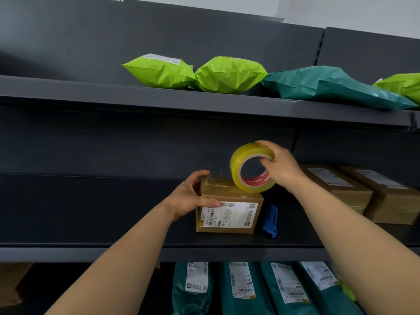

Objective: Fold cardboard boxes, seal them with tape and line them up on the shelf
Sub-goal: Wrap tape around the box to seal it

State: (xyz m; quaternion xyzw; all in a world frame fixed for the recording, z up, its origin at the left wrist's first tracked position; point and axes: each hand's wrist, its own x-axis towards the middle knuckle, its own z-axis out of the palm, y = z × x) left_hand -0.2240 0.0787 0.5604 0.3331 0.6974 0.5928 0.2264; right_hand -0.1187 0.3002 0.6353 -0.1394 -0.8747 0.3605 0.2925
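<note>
Cardboard box (229,208) sits on the middle shelf (91,223), label side facing the camera, top already glossy with clear tape. Left hand (193,196) grips the box's left end, fingers curled over the top edge, thumb pressed on the front face at the label's corner, pinning it down. Right hand (281,167) holds the yellowish tape roll (252,168) standing on edge on the box's top right corner, fingers hooked through the core and around the outer rim. A short clear strip (217,176) runs from the roll toward the box's top left, looks stuck down there. Step in hand: sealing, tape being laid across the top seam. Next move likely calls for a cut or tear of the strip at the roll; the blue cutter (270,221) lies just right of the box, so one hand must let go to reach it, tape kept taut meanwhile so it doesn't wrinkle or fold back on itself. Then smooth the end down and slide the box right, toward the two labelled boxes (336,185) already lined up well right of it. Green mailer bags (229,75) are on the shelf above the box, teal ones (241,287) below.
</note>
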